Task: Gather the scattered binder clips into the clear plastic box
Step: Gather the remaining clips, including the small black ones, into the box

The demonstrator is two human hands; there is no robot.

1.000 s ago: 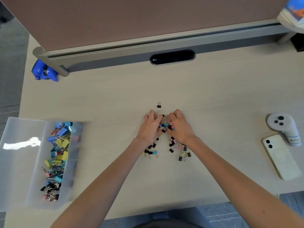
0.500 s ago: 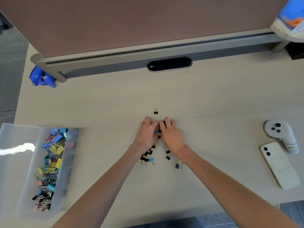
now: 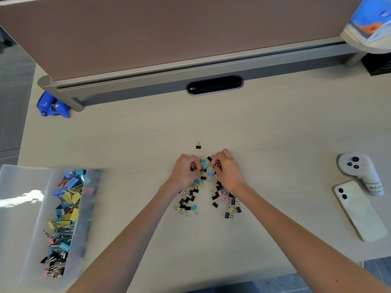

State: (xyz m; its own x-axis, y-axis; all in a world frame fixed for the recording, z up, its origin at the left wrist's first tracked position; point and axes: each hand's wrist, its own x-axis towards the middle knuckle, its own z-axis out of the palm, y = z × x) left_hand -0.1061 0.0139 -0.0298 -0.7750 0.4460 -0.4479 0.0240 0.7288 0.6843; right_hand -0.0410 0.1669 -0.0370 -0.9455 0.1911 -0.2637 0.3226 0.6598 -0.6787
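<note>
Pale wood-grain desk (image 3: 275, 127), brownish partition panel (image 3: 169, 28) along the far edge on a grey metal rail (image 3: 148, 89). Black oval cable grommet (image 3: 214, 85) mid-rail. Grey floor (image 3: 12, 102) at left.

Your hands (image 3: 208, 173) sit mid-desk (image 3: 275, 127) on the clips (image 3: 191, 199); one clip (image 3: 198, 145) lies just beyond. Box (image 3: 25, 208) at your left, phone (image 3: 359, 210) and controller (image 3: 357, 170) right.

Both forearms are bare from the bottom edge of the view up to the wrists, with no sleeve, watch or bracelet showing. The left hand (image 3: 186, 173) and right hand (image 3: 227, 172) wear no gloves. Rings seem absent, though the curled fingers hide much.
</note>
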